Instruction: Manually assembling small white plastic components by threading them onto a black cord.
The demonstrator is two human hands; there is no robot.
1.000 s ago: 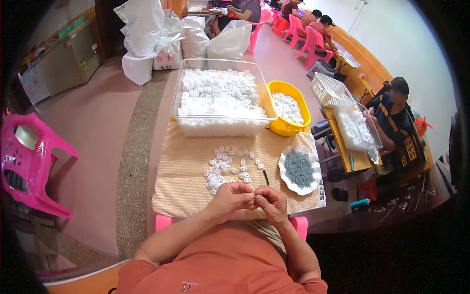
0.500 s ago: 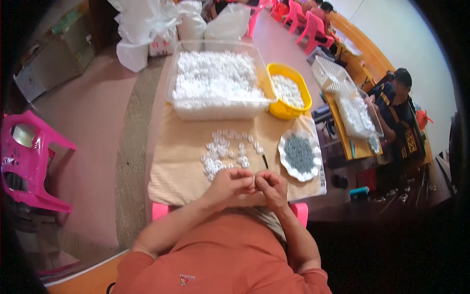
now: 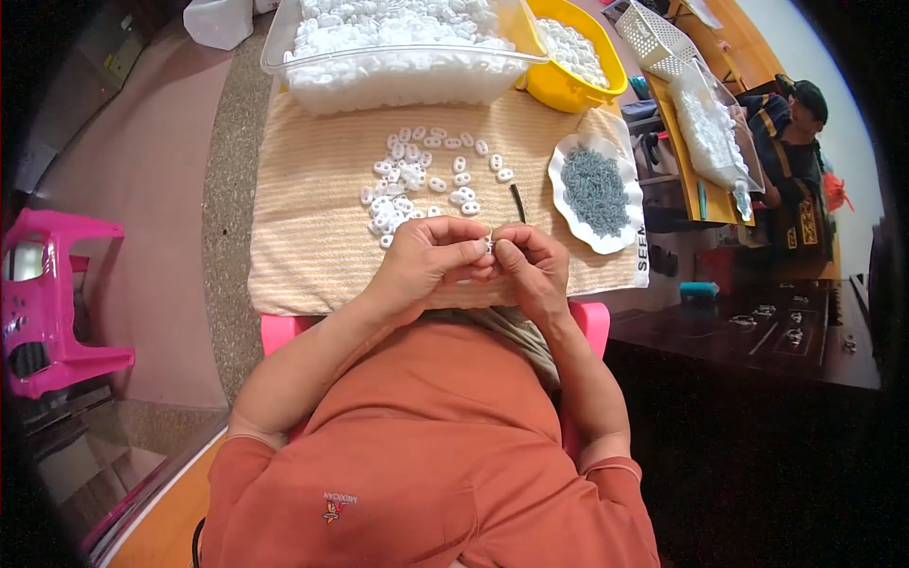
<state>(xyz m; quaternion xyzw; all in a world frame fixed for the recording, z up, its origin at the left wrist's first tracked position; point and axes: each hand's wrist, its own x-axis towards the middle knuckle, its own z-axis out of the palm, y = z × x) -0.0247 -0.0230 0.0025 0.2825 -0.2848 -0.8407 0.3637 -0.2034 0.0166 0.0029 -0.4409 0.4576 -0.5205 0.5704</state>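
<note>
Close together above the near part of the towel-covered table, my left hand and my right hand both have their fingers pinched. A small white plastic piece shows between the fingertips, held by my left hand. What my right fingertips grip against it is hidden. Just beyond my left hand lie loose white oval pieces with two holes. A short black rod rests on the cloth past my right hand. To its right stands a white scalloped dish of small grey parts.
At the table's far side stand a clear bin heaped with white pieces and a yellow basin of whitish pieces. A pink stool is on the left. At the right, a person sits by another table with a white basket.
My view has tilted downward, so the table and containers appear higher in the picture. My hands remain pinched together at the white piece.
</note>
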